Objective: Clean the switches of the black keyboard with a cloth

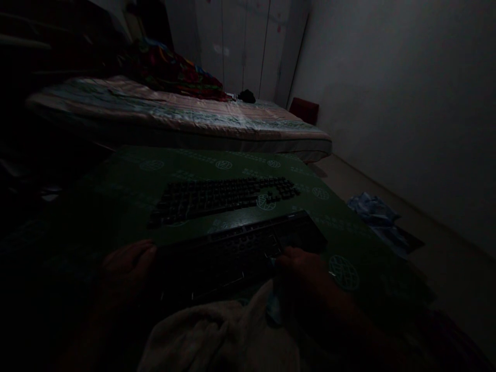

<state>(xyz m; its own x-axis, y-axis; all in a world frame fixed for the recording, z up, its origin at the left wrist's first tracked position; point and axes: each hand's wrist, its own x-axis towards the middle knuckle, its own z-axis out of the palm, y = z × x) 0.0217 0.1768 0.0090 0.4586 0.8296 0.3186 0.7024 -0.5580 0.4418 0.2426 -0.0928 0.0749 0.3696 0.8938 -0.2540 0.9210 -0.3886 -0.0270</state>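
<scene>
The room is very dark. A black keyboard base (232,253) lies on a green patterned table cover (349,243) in front of me. My left hand (127,268) is closed around its left end. My right hand (302,263) rests with fingers curled at the right part of the keyboard. A small pale blue piece (273,309) shows just under that hand, and I cannot tell whether the hand holds it. Behind the keyboard, a set of loose black keycaps (225,196) is laid out in keyboard order on the cover.
A whitish towel (217,336) lies bunched at the near edge, below the keyboard. A bed (174,113) with colourful bedding stands behind the table. Blue cloth (372,209) lies on the floor to the right, near a bare wall (406,103).
</scene>
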